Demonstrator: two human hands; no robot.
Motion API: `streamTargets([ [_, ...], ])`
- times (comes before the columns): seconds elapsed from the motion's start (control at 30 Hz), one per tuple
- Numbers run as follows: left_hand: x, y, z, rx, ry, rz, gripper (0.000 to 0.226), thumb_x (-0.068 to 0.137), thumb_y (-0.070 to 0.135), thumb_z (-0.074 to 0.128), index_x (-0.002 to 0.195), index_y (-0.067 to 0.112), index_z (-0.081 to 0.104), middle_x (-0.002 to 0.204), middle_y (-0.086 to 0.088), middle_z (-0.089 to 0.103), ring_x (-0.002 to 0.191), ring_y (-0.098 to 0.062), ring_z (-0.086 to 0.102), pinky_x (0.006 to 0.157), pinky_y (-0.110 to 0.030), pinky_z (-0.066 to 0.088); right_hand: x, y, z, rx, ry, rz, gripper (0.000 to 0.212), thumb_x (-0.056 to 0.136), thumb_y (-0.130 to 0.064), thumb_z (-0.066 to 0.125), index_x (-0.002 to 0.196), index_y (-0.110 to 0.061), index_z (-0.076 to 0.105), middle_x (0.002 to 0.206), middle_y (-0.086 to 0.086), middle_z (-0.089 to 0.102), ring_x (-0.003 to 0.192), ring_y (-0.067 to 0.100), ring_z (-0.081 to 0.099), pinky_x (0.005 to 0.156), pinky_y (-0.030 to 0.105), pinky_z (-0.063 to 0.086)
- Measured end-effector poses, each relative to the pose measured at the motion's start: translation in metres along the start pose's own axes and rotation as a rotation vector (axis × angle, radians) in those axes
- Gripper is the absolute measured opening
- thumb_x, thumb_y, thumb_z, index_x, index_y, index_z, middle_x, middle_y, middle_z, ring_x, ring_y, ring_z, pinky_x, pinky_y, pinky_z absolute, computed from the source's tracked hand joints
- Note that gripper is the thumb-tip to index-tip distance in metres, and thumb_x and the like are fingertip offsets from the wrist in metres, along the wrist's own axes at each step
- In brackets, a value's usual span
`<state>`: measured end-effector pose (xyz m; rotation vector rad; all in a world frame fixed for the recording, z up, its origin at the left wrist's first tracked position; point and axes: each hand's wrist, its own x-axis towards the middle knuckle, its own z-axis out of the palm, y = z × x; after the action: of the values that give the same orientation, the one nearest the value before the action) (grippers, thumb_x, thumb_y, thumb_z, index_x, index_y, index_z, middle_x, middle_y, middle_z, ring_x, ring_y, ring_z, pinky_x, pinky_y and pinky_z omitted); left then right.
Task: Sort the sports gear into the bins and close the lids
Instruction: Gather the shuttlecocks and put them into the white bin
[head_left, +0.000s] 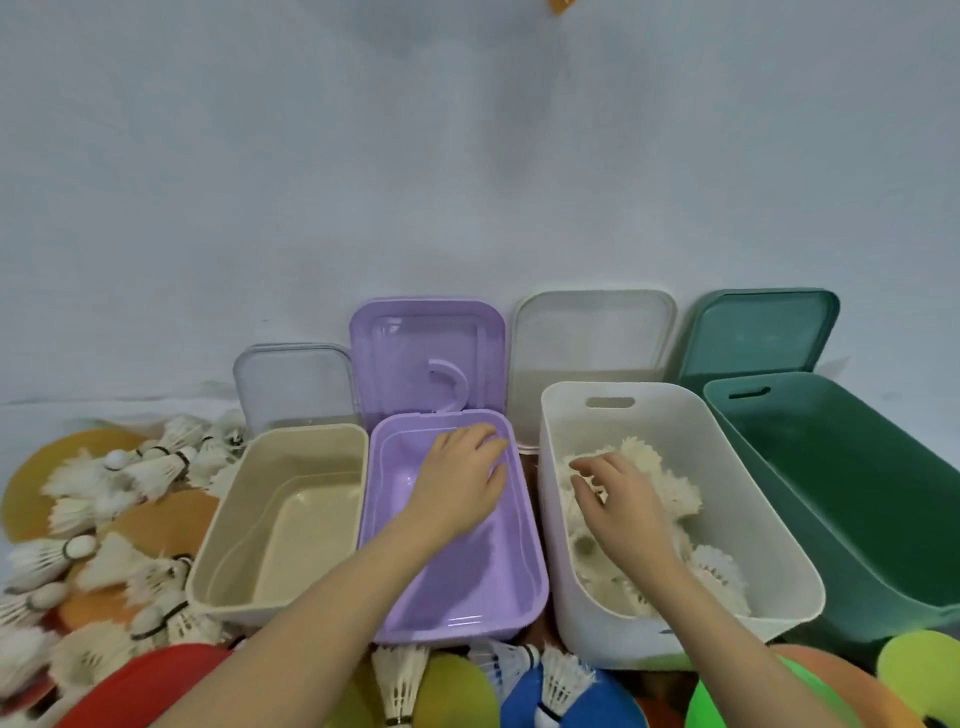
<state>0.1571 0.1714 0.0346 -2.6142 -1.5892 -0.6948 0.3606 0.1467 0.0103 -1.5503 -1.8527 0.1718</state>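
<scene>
Right hand (618, 499), fingers loosely spread and empty over the white bin (779, 519), could snag piled shuttlecocks (660, 467) and flick them out.

we cannot see the far fingertips of the left hand (460, 475); they dip behind the rim of the purple bin (457, 621). under the right hand (618, 506) part of the shuttlecock heap (654, 467) in the white bin (587, 618) is hidden, and we cannot tell whether its fingers touch any. the green bin (857, 499) is cut off by the right edge. along the bottom edge the coloured discs (566, 701) are cut off and overlap. the loose shuttlecocks (104, 478) at left blur together, too soft to count. an orange scrap (562, 5) at the top edge is unidentifiable.
</scene>
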Motion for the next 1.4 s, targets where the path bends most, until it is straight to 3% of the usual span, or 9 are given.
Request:
streamTargets([
  [0.1,-0.025,-0.034,-0.021,-0.037,0.020,-0.043,0.032,0.080,0.027,0.048,0.097,0.012,0.071,0.101,-0.007,0.068,0.089,-0.027,0.066,0.078,-0.039,0.049,0.003,-0.040,0.021,0.027,-0.035,-0.044,0.013,0.085,-0.014,0.060,0.095,-0.014,0.070,0.084,0.000,0.063,0.077,0.019,0.059,0.066,0.027,0.040],
  [0.2,-0.052,-0.074,-0.044,0.009,0.045,-0.084,0.035,0.077,0.031,0.042,0.090,0.017,0.071,0.095,-0.002,0.069,0.082,-0.021,0.067,0.076,-0.027,0.043,0.002,-0.084,0.048,0.055,-0.065,-0.083,0.011,0.085,-0.013,0.062,0.094,-0.014,0.069,0.085,-0.006,0.060,0.077,0.017,0.060,0.066,0.027,0.042],
  [0.37,-0.107,-0.150,-0.082,0.005,0.043,-0.163,0.033,0.077,0.034,0.042,0.088,0.022,0.070,0.093,0.004,0.067,0.082,-0.020,0.064,0.074,-0.028,0.026,-0.002,-0.165,0.102,0.092,-0.149,-0.079,0.014,0.090,-0.016,0.059,0.101,-0.015,0.068,0.092,0.000,0.063,0.084,0.016,0.060,0.067,0.027,0.042],
  [0.5,-0.144,-0.207,-0.101,-0.041,0.054,-0.215,0.040,0.084,0.038,0.037,0.099,0.020,0.070,0.104,0.004,0.064,0.100,-0.020,0.059,0.084,-0.031,0.027,-0.002,-0.223,0.144,0.140,-0.169,-0.100,0.014,0.086,-0.021,0.060,0.094,-0.016,0.070,0.084,-0.002,0.063,0.080,0.017,0.060,0.067,0.026,0.042],
  [0.63,-0.183,-0.268,-0.108,-0.021,0.068,-0.287,0.026,0.093,0.024,0.049,0.114,0.020,0.064,0.118,0.006,0.056,0.116,-0.015,0.046,0.089,-0.027,0.016,-0.003,-0.271,0.192,0.143,-0.236,-0.157,0.019,0.081,-0.026,0.057,0.090,-0.017,0.071,0.083,-0.005,0.065,0.081,0.016,0.060,0.075,0.032,0.046],
  [0.9,-0.243,-0.357,-0.096,0.058,-0.164,-0.587,0.037,0.093,0.036,0.047,0.128,0.025,0.051,0.133,0.004,0.047,0.124,-0.020,0.036,0.098,-0.037,0.022,-0.001,-0.341,0.278,-0.127,-0.455,-0.281,0.026,0.091,-0.035,0.052,0.113,-0.028,0.063,0.117,-0.009,0.057,0.115,0.016,0.044,0.092,0.034,0.017],
  [1.07,-0.253,-0.372,-0.081,0.047,-0.220,-0.589,0.042,0.092,0.041,0.049,0.130,0.025,0.048,0.130,0.007,0.051,0.122,-0.019,0.040,0.098,-0.036,0.023,-0.001,-0.354,0.311,-0.335,-0.597,-0.277,0.026,0.091,-0.034,0.049,0.113,-0.027,0.061,0.118,-0.006,0.059,0.119,0.020,0.038,0.097,0.042,0.011],
  [1.23,-0.249,-0.373,-0.068,-0.051,-0.077,-0.590,0.026,0.092,0.028,0.053,0.117,0.023,0.062,0.114,0.005,0.063,0.110,-0.018,0.050,0.089,-0.030,0.022,-0.002,-0.354,0.320,-0.403,-0.539,-0.251,0.022,0.093,-0.025,0.046,0.096,-0.023,0.067,0.101,-0.005,0.065,0.110,0.020,0.043,0.093,0.039,0.006],
  [1.4,-0.249,-0.364,-0.075,-0.153,0.137,-0.547,0.016,0.088,0.018,0.062,0.101,0.017,0.071,0.098,0.004,0.068,0.098,-0.019,0.059,0.076,-0.023,0.018,-0.002,-0.351,0.302,-0.219,-0.331,-0.192,0.017,0.090,-0.025,0.052,0.086,-0.022,0.069,0.092,-0.009,0.064,0.099,0.016,0.051,0.092,0.034,0.010],
])
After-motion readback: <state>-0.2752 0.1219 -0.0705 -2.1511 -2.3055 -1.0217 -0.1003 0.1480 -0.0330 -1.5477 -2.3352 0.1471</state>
